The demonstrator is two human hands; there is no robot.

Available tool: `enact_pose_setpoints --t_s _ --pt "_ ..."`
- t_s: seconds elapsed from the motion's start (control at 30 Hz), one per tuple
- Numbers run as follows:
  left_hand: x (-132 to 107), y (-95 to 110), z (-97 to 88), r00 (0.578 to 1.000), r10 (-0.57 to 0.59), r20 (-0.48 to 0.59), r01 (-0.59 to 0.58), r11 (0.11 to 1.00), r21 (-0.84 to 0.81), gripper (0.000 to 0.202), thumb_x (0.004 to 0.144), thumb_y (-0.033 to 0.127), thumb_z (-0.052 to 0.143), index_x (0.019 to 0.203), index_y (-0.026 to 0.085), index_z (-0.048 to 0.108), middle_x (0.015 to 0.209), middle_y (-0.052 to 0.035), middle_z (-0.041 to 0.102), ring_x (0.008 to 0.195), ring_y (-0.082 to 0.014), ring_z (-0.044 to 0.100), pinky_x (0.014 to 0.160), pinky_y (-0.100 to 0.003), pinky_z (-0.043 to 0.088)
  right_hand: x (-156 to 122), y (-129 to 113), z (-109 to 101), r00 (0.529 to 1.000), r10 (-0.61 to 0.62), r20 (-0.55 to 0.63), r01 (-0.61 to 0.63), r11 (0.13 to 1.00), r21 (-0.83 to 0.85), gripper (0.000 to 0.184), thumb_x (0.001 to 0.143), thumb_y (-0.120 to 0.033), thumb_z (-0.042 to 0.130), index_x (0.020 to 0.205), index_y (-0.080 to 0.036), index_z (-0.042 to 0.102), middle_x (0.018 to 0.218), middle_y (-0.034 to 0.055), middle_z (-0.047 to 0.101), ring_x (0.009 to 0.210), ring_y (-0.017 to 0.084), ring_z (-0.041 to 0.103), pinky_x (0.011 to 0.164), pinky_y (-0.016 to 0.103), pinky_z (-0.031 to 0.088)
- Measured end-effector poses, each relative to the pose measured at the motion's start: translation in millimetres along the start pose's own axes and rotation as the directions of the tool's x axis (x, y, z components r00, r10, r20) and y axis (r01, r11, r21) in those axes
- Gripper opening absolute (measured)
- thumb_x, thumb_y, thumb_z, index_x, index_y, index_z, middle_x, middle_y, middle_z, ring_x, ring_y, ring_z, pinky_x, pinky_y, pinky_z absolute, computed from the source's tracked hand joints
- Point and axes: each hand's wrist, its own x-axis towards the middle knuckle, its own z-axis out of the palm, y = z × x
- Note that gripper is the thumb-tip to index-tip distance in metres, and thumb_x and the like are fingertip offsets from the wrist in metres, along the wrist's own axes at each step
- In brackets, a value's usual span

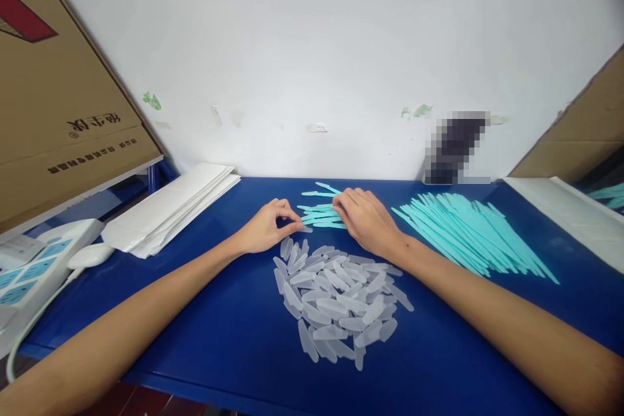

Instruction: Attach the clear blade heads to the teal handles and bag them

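Observation:
My left hand point(275, 224) pinches a small translucent plastic cap point(307, 229) between thumb and forefinger. Close by on its right, my right hand point(363, 214) is closed over the ends of several slim turquoise sticks point(319, 216), which look like eyebrow razors. It seems to grip one of them, though its fingers partly hide this. Two more sticks lie just beyond the fingers. A loose pile of translucent caps point(336, 299) spreads over the blue table between my forearms. To the right of my right hand, many turquoise sticks point(468, 234) lie in a heap, roughly parallel.
White flat packets or sheets point(170, 208) are stacked at the left. A white power strip point(43, 266) with a plug and cable stands nearer. Cardboard point(73, 91) leans at the far left; another box point(580, 123) is at the right. A white wall point(292, 65) backs the blue table point(219, 338).

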Motion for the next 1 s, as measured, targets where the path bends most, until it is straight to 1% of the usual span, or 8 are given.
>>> enact_pose_setpoints --t_s 0.07,0.17,0.27,0.37,0.5,0.73,0.9,1.0 --pt "-1 0 0.4 0.998 -0.017 -0.066 0.013 0.998 -0.056 0.033 0.094 0.049 0.058 0.090 0.020 0.074 0.086 -0.0034 0.063 0.081 -0.0176 0.054 0.076 -0.031 0.041 -1 -1 -1 1.000 -0.002 -0.007 0.002 1.000 0.002 0.029 0.106 -0.024 0.031 0.099 -0.018 0.059 0.091 0.0077 0.064 0.077 0.019 0.052 0.070 0.033 0.033" --pt "-2 1 -0.3 0.984 -0.096 -0.150 0.066 0.979 -0.191 0.035 0.096 0.048 0.055 0.093 0.017 0.070 0.087 -0.0040 0.071 0.076 -0.0161 0.059 0.072 -0.029 0.043 -3 -1 -1 0.999 0.026 0.027 -0.027 0.999 0.024 0.029 0.106 -0.025 0.032 0.110 -0.019 0.060 0.094 0.0060 0.063 0.073 0.016 0.054 0.061 0.030 0.032" --pt "-2 1 -0.6 0.970 -0.145 -0.195 0.090 0.959 -0.268 0.034 0.092 0.049 0.062 0.093 0.016 0.070 0.088 -0.0059 0.074 0.081 -0.0185 0.065 0.076 -0.031 0.047 -4 0 0 0.999 0.022 0.025 -0.024 0.998 0.050 0.027 0.105 -0.026 0.036 0.114 -0.019 0.060 0.098 0.0057 0.064 0.071 0.015 0.056 0.056 0.028 0.033" --pt "-1 -1 0.3 0.951 -0.188 -0.247 0.106 0.944 -0.312 0.036 0.084 0.050 0.071 0.095 0.016 0.073 0.093 -0.0072 0.076 0.084 -0.0200 0.068 0.080 -0.032 0.050 -4 1 1 1.000 0.001 -0.011 0.000 0.996 0.084 0.025 0.102 -0.025 0.042 0.114 -0.017 0.062 0.102 0.0075 0.065 0.070 0.014 0.058 0.056 0.027 0.037" --pt "0 -5 1.5 0.940 -0.240 -0.242 0.139 0.918 -0.371 0.041 0.079 0.051 0.075 0.100 0.016 0.075 0.096 -0.0087 0.078 0.084 -0.0207 0.070 0.078 -0.032 0.053 -4 3 3 0.998 -0.064 -0.017 0.066 0.992 0.105 0.028 0.101 -0.021 0.042 0.116 -0.017 0.065 0.104 0.0085 0.069 0.080 0.016 0.064 0.063 0.027 0.044" --pt "-2 -1 -0.1 0.955 -0.158 -0.250 0.087 0.958 -0.272 0.030 0.082 0.046 0.074 0.096 0.019 0.079 0.098 -0.0070 0.078 0.085 -0.0207 0.068 0.077 -0.033 0.051 -6 5 3 0.996 -0.088 -0.024 0.090 0.993 0.079 0.030 0.102 -0.022 0.043 0.120 -0.019 0.068 0.105 0.0075 0.070 0.084 0.017 0.065 0.069 0.029 0.047" --pt "-6 5 1.6 0.970 -0.046 -0.238 0.000 0.982 -0.188 0.025 0.084 0.042 0.073 0.094 0.021 0.079 0.095 -0.0063 0.078 0.089 -0.0215 0.069 0.085 -0.035 0.052 -4 4 0 0.991 -0.131 -0.005 0.131 0.991 0.025 0.033 0.104 -0.023 0.040 0.117 -0.022 0.070 0.102 0.0082 0.069 0.084 0.017 0.063 0.068 0.029 0.047" --pt "-6 5 3.2 0.966 -0.043 -0.254 0.003 0.988 -0.155 0.027 0.083 0.044 0.074 0.096 0.021 0.079 0.096 -0.0061 0.078 0.089 -0.0219 0.070 0.088 -0.036 0.052 -3 4 0 0.982 -0.187 0.003 0.187 0.981 0.041 0.037 0.101 -0.018 0.038 0.125 -0.021 0.066 0.108 0.0117 0.066 0.088 0.019 0.061 0.072 0.032 0.049"
